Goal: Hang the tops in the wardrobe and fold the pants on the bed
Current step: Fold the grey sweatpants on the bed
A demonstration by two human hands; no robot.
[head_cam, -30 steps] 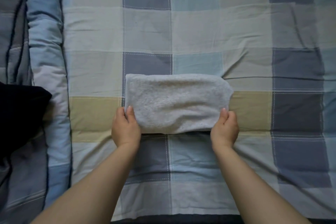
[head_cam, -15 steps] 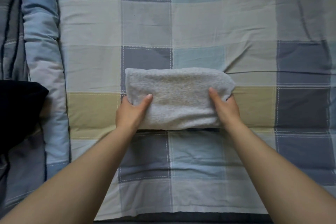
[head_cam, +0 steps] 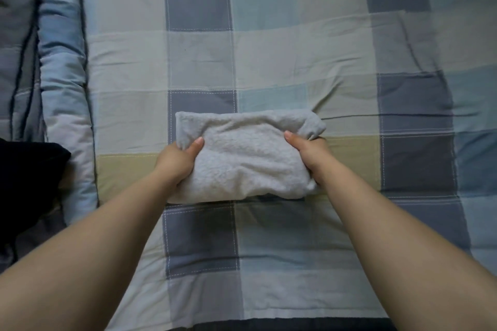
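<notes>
The left hand (head_cam: 176, 162) grips the left end of the folded grey pants (head_cam: 247, 156), thumb curled over the top and fingers hidden beneath. The right hand (head_cam: 312, 154) grips the right end the same way, thumb on top, bunching the cloth. The pants form a thick, fleecy, roughly rectangular bundle near the middle of the bed (head_cam: 295, 48), its near edge close to the bed's front edge. The bed wears a wrinkled checked sheet of blue, grey, cream and tan squares. A rolled, padded quilt (head_cam: 64, 83) runs along the bed's left side, with a dark garment (head_cam: 29, 183) lying beside it. Bare sheet spreads behind and to the right of the pants.
</notes>
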